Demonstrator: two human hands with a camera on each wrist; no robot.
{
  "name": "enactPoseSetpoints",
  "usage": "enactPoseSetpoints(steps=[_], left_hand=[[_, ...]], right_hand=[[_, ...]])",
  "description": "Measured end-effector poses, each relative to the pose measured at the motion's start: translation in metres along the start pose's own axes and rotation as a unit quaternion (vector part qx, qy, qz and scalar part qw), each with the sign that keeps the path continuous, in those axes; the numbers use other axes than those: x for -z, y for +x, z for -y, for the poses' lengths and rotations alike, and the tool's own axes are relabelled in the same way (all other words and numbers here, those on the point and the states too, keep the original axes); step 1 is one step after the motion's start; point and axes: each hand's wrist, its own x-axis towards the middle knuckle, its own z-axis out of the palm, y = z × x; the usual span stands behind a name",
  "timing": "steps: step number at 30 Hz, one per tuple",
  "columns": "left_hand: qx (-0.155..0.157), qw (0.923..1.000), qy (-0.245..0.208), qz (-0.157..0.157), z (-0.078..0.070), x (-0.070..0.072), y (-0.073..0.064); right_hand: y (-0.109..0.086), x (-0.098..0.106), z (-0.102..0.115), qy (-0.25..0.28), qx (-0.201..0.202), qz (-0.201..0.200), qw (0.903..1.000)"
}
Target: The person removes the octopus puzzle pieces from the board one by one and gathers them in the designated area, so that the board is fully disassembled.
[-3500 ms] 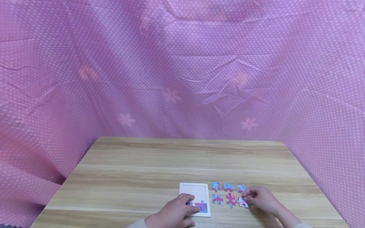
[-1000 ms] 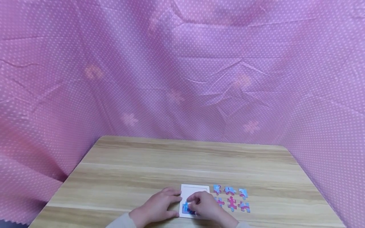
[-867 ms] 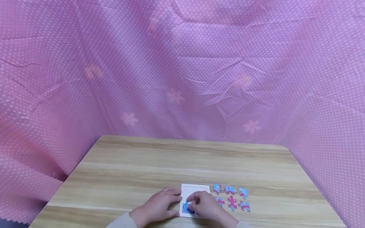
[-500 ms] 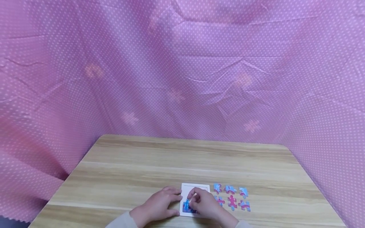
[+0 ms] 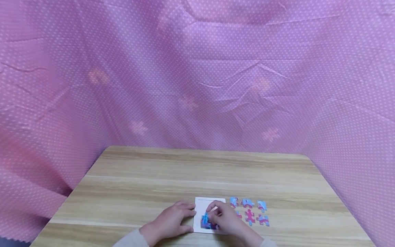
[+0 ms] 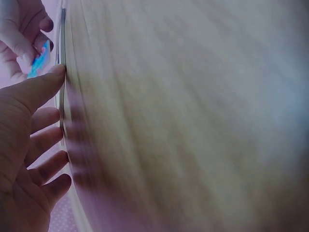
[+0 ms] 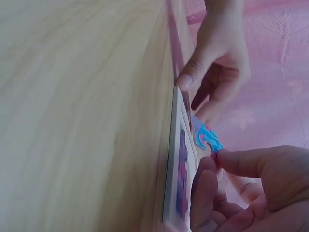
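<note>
A shallow white puzzle tray (image 5: 200,203) lies near the front of the table, with joined jigsaw pieces (image 7: 182,176) along its near side. Between thumb and forefinger my right hand (image 5: 227,219) pinches a blue jigsaw piece (image 7: 206,135) with pink marks, tilted over those joined pieces. Part of the tray is hidden behind this hand. My left hand (image 5: 171,220) has its fingers extended, tips and thumb resting against the tray's left edge; the left wrist view shows this thumb (image 6: 46,87) right at the rim.
Several loose blue and pink jigsaw pieces (image 5: 250,215) lie in two rows just right of the tray; one is partly covered by the right hand. Wood-grain table (image 5: 139,185) stretches behind and to both sides. Pink dotted cloth (image 5: 197,103) hangs around it.
From the loose pieces, my right hand has come left over the tray with a piece, recently rising slightly. My left hand has shifted from atop the tray to its left edge.
</note>
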Motion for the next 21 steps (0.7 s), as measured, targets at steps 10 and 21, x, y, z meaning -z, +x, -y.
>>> enactPoseSetpoints(steps=[10, 21], left_hand=[[-0.002, 1.0000, 0.000, 0.000, 0.003, 0.001, 0.005], [0.007, 1.0000, 0.002, 0.001, 0.008, -0.002, 0.008]], right_hand=[[-0.016, 0.035, -0.019, 0.036, -0.047, -0.002, 0.9983], [-0.032, 0.064, -0.034, 0.016, -0.053, -0.012, 0.9984]])
